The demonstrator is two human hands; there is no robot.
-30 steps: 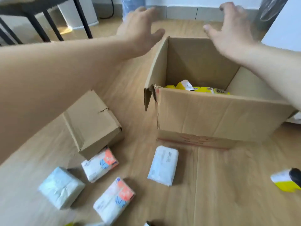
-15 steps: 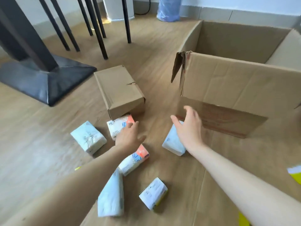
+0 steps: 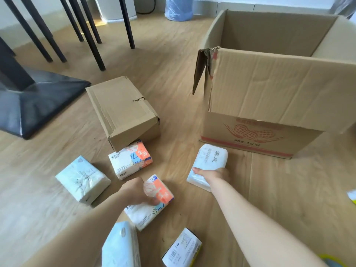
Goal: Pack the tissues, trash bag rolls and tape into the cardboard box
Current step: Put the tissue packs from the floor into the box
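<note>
The big open cardboard box (image 3: 269, 89) stands on the floor at the right, its inside hidden from here. My left hand (image 3: 134, 191) grips an orange-and-white tissue pack (image 3: 156, 195) lying on the floor. My right hand (image 3: 213, 175) closes on the near end of a plain white tissue pack (image 3: 209, 160) just in front of the box. Loose packs lie around: another orange-and-white one (image 3: 131, 158), a pale blue-white one (image 3: 82, 178), a white one (image 3: 121, 245) at the bottom, and a small white pack with a barcode (image 3: 183, 247).
A small closed cardboard box (image 3: 123, 110) sits left of the big box, touching the orange-and-white pack. A black table base (image 3: 34, 101) and dark legs (image 3: 92, 31) stand at the far left. A flat cardboard sheet (image 3: 289, 189) lies under the big box. A yellow item (image 3: 352, 197) peeks in at the right edge.
Both hands came down from above the big box to the floor. The left has closed on the orange-and-white pack, the right on the white pack.
</note>
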